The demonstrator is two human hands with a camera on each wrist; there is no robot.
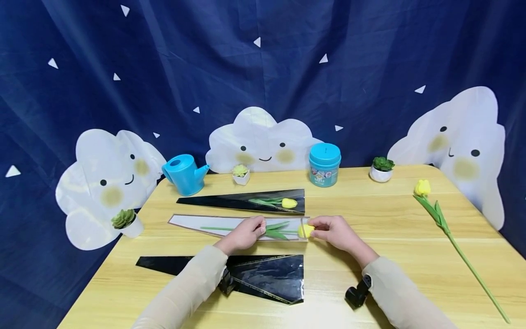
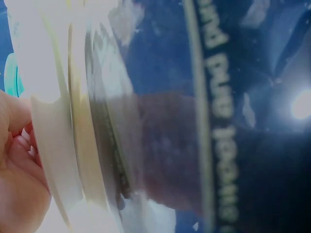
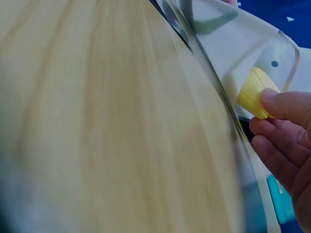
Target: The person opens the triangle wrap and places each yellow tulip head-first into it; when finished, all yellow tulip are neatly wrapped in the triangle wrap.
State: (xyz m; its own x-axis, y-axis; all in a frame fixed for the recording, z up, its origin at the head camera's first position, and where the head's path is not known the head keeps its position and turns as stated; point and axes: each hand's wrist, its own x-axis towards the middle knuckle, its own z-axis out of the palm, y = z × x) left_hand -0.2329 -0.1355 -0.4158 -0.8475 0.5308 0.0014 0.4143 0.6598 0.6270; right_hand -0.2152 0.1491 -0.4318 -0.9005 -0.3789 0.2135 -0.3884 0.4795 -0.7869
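Note:
A yellow tulip (image 1: 305,230) with a green stem and leaves lies along a white, dark-edged flower sleeve (image 1: 185,221) at mid-table. Its bloom sits at the sleeve's wide right end. My right hand (image 1: 336,233) pinches the bloom between thumb and fingers; the right wrist view shows the thumb on the yellow petals (image 3: 253,92). With curled fingers, my left hand (image 1: 245,232) holds the sleeve near the leaves, covering part of the stem. In the left wrist view, the left hand (image 2: 22,165) is at the left edge behind shiny, blurred film.
Behind lies a black sleeve (image 1: 230,199) containing a tulip (image 1: 289,203); in front are black sleeves (image 1: 271,274) beneath my left forearm. A loose tulip (image 1: 452,235) lies right. At the back stand a watering can (image 1: 185,176), blue tub (image 1: 324,165) and small potted plants (image 1: 381,170).

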